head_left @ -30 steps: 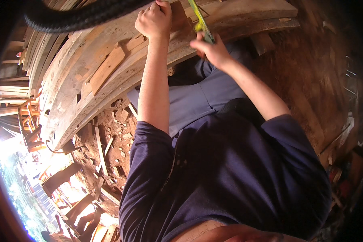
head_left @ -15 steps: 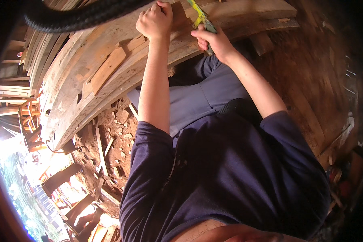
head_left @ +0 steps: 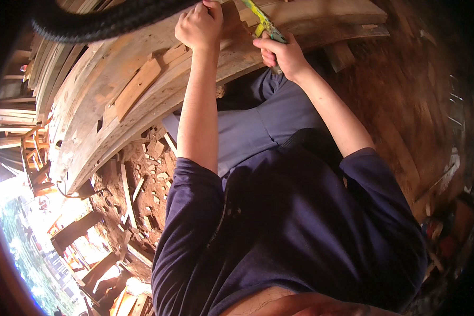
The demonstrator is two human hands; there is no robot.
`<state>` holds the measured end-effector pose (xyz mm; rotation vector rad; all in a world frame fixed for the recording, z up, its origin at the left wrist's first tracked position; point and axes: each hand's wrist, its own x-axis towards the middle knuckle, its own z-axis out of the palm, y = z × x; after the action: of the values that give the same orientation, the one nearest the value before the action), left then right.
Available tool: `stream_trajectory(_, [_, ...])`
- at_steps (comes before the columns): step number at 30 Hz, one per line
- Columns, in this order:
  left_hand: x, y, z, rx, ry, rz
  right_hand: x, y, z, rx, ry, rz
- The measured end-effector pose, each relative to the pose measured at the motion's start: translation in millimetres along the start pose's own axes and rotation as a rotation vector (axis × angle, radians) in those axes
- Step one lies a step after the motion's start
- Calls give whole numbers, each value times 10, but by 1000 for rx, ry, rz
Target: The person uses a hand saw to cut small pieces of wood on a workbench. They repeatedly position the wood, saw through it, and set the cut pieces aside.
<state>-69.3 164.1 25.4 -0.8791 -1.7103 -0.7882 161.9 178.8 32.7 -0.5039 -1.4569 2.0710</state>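
Note:
At the top of the view my left hand (head_left: pixel 199 27) is closed on the stacked wooden boards beside a darker wood piece (head_left: pixel 231 21); exactly what its fingertips grip is hidden. Right of it, my right hand (head_left: pixel 282 57) has its fingers wrapped round the green handle of a long yellow-and-green hand tool (head_left: pixel 262 20), whose far end runs out of view at the top edge. Under both hands lie long weathered planks (head_left: pixel 92 95), with a short loose board (head_left: pixel 138 89) on them. My legs in grey trousers are below the planks.
Wood offcuts (head_left: pixel 147 174) litter the dirt floor to the left. A wooden frame (head_left: pixel 34 158) stands at the left before bright daylight. A thick black cable or strap (head_left: pixel 84 27) crosses the upper left. Dim boards and debris (head_left: pixel 405 158) lie at the right.
My right hand has risen slightly and settled more fully round the tool's handle. My left hand stays in almost the same place, with the whole view shifted a little.

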Motion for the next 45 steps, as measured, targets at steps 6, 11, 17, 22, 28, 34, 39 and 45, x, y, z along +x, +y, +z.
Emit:
stream_trajectory(6, [48, 2, -14, -12, -108, -53, -532, 208, -5, -179, -37, 122])
stream_trajectory(11, [90, 101, -217, -134, -81, -69, -695, 180, -247, 351, -49, 237])
stream_trajectory(17, [169, 88, -378, -123, -138, -82, -105, 330, -149, 360, -9, 134])
stream_trajectory(22, [155, 29, -269, -116, -106, -52, -570, 449, 23, 227, -65, 167])
stream_trajectory(28, [143, 77, -261, -90, -128, -122, -536, -145, -300, -75, -177, 196])
stream_trajectory(34, [134, 64, -299, -115, -112, -89, -529, -175, -251, -15, -171, 204])
stream_trajectory(39, [139, 83, -254, -13, -120, -110, -674, -91, -131, -168, -44, 186])
stream_trajectory(45, [138, 69, -294, -124, -96, -97, -690, -156, -113, -84, -13, 95])
